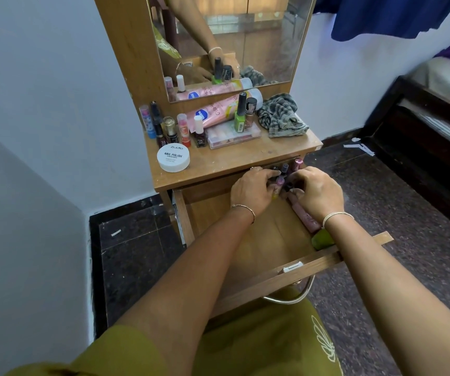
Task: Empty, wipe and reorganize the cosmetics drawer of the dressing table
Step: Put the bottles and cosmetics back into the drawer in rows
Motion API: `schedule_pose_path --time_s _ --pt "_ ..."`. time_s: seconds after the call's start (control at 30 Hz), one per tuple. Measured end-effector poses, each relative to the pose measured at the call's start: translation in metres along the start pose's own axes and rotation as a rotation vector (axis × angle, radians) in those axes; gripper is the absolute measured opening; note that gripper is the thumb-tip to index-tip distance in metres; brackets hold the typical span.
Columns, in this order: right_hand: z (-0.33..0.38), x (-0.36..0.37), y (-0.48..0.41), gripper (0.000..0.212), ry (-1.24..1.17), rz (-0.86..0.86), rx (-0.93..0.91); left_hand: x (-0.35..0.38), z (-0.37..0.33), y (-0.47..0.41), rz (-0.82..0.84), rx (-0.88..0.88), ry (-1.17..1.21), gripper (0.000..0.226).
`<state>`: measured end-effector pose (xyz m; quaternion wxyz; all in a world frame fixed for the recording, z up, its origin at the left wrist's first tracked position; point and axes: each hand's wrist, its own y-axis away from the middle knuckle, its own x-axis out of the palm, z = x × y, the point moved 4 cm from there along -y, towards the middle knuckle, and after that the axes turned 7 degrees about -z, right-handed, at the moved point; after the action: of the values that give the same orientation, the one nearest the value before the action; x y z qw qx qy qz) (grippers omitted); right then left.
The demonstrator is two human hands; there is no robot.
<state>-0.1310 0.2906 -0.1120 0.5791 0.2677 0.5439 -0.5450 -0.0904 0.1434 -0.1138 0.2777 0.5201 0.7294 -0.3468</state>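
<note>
In the open drawer (245, 256), at its far end, the left hand (253, 188) curls its fingers round small bottles (282, 177) clustered between both hands. The right hand (319, 195) pinches the same cluster, with a pink tube (306, 218) lying beneath its wrist.

The drawer (286, 275) stands pulled out toward me below the counter (245, 156), and the mirror (259, 36) rises behind the counter. My left hand (253, 189) and right hand (317, 192) meet in the drawer's back right corner among the small bottles (286, 169). A tube (306, 218) lies along the drawer's right wall. On the counter a tub (173, 158) sits front left, with a cluster of sticks (169, 128) behind it. A flat case (234, 135) lies mid-counter with two bottles (240, 112) standing on it and a lotion tube (218, 109) behind. A cloth (281, 115) lies at the right.
</note>
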Motion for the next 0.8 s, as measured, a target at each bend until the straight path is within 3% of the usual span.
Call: schedule_pose_path --time_s 0.17,0.3,0.6,0.8 --pt "0.016 -0.025 -0.003 0.016 -0.035 -0.118 0.001 -0.024 -0.005 0.004 -0.108 0.069 0.038 0.03" --pt "0.046 -0.043 -0.009 0.012 -0.103 -0.238 -0.052 -0.062 -0.008 0.008 -0.315 0.107 0.066 0.016" --pt "0.153 -0.046 -0.037 0.026 -0.23 -0.291 -0.251 -0.172 0.057 0.006 -0.68 -0.078 0.14 0.015" --pt "0.192 -0.027 -0.056 0.046 -0.255 -0.165 -0.257 -0.205 0.11 -0.011 -0.611 -0.252 0.113 0.033"
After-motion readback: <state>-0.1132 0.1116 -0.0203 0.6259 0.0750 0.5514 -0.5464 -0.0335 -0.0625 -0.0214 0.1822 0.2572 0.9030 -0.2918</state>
